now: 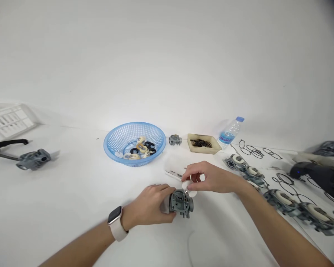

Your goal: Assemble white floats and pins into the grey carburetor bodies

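Two hands meet: the left hand clasps the grey cast-metal carburettor body, and the right hand pinches a white plastic float just above it.

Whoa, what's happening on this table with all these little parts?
A person's left hand grips a grey metal part on the white table. The right hand pinches a small white piece just above it. A blue basket of rings sits behind, and more grey parts lie in a row on the right.

carburettor: matt grey metal | basket: blue perforated plastic
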